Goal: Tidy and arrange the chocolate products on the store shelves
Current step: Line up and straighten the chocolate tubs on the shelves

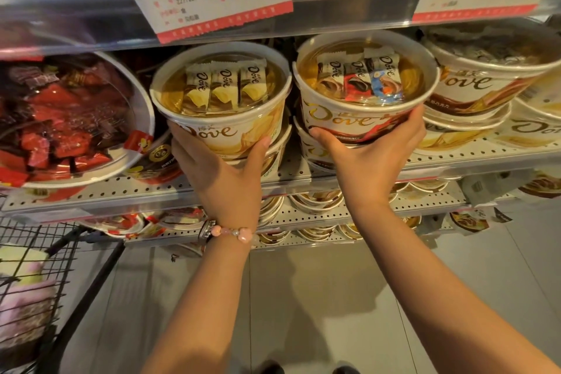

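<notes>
Two round cream paper Dove chocolate tubs, held tilted at the perforated metal shelf [303, 188] edge.
Left hand [223, 170] cups the white-chocolate tub [221, 100], right hand [368, 155] the assorted tub [365, 85]; the tubs beneath could be nudged off.

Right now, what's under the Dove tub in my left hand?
Under the white-chocolate Dove tub that the left hand grips sits another tub; only its rim and side show. The rest is covered.

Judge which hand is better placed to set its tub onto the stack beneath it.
Probably right: the right hand holds the mixed-wrapper tub nearly above its stack; the left hand's tub sits tilted, further forward.
</notes>
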`<state>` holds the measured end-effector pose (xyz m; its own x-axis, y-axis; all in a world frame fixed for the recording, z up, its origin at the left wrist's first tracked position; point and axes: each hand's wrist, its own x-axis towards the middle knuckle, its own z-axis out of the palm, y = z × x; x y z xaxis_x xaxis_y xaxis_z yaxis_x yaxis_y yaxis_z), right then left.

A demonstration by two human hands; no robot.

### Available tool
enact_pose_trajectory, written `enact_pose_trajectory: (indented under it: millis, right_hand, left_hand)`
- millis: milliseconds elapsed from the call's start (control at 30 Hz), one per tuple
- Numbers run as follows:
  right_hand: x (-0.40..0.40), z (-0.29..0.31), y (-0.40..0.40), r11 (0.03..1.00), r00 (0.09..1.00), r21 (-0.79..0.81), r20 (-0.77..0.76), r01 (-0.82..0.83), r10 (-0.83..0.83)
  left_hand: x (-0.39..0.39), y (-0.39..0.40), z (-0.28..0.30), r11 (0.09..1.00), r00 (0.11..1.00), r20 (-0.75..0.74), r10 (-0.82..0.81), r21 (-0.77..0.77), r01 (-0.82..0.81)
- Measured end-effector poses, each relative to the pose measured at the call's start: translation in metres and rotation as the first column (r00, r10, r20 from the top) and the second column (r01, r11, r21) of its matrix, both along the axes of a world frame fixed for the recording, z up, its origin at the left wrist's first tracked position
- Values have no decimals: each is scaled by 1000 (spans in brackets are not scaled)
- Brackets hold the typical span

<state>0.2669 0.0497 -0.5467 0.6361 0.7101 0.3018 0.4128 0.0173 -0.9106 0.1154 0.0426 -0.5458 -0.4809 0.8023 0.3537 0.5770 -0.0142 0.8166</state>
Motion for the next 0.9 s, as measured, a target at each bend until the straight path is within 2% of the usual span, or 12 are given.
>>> enact_pose_trajectory:
  millis: [233, 433, 767, 900]
  right_hand:
    - [1, 2, -3, 999, 999, -12, 11, -36, 37]
    - [6, 5, -3, 997, 997, -18, 25, -76, 76]
    - [12, 4, -3, 990, 990, -27, 11, -141, 142]
    - [11, 4, -2, 990, 990, -44, 20, -137, 138]
  left_hand:
    - [-1, -3, -1, 997, 1000, -27, -10, 78, 12]
    - [7, -5, 4, 994, 998, 13, 59, 87, -60]
    - [3, -5, 8, 996, 998, 21, 59, 63, -61]
    - [4, -5, 9, 998, 993, 98, 62, 23, -65]
